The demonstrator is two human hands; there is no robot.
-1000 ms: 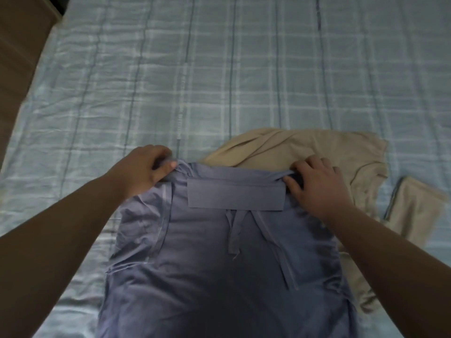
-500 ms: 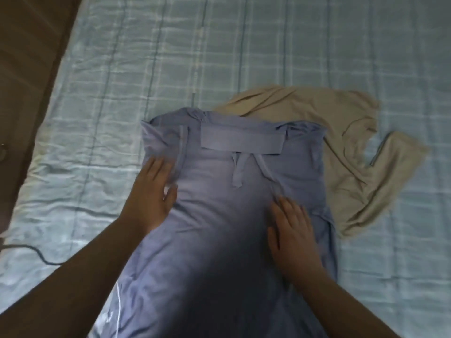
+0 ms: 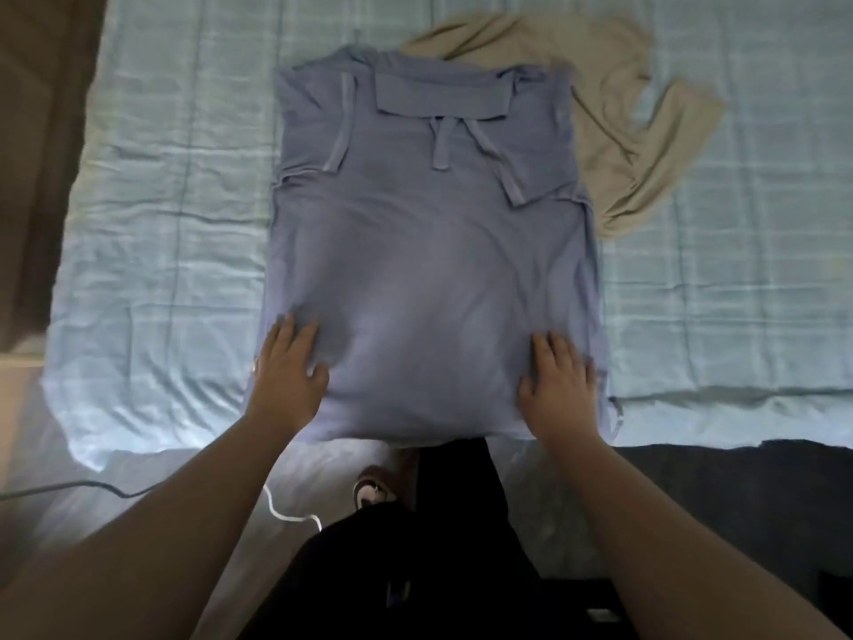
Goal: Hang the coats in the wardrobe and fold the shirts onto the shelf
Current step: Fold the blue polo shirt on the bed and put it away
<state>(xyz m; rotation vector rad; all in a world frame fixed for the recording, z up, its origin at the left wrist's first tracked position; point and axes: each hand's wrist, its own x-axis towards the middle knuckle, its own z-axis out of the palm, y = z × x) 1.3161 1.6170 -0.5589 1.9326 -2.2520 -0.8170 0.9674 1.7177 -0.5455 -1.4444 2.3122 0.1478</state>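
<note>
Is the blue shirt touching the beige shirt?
Touching. The head view shows the blue shirt lying over the beige shirt: its top right edge covers part of the beige fabric, no bedsheet between them.

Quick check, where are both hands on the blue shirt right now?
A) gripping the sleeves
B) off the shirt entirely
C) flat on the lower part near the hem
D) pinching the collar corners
C: the left hand and the right hand lie with fingers straight on the lower part of the blue shirt, far from its collar.
</note>
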